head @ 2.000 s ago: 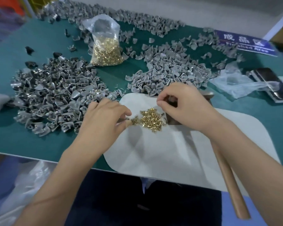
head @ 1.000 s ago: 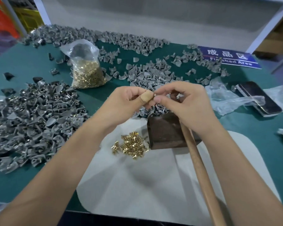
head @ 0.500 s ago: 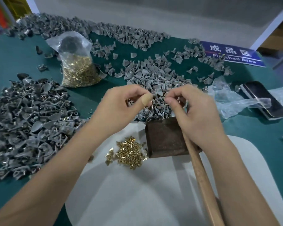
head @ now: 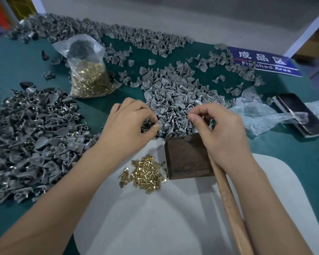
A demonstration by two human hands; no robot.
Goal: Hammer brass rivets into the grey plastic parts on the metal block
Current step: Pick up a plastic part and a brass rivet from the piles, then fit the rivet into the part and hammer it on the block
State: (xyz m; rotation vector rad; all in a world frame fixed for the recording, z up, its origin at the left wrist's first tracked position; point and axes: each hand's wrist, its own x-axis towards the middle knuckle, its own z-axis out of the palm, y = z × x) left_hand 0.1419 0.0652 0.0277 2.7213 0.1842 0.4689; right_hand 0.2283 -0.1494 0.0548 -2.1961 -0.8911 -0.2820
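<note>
Both hands are up at the near edge of the middle pile of grey plastic parts (head: 175,100). The left hand (head: 127,129) has fingers curled, thumb and fingertips pinching a grey part at the pile's edge. The right hand (head: 221,131) is curled too, forefinger and thumb nipped together, though whether a rivet sits between them is too small to tell. The dark metal block (head: 186,157) sits just below the right hand on the pale mat (head: 155,218), with nothing on its top. Loose brass rivets (head: 145,173) lie just left of the block, below the left hand. The hammer handle (head: 228,208) runs under the right wrist.
</note>
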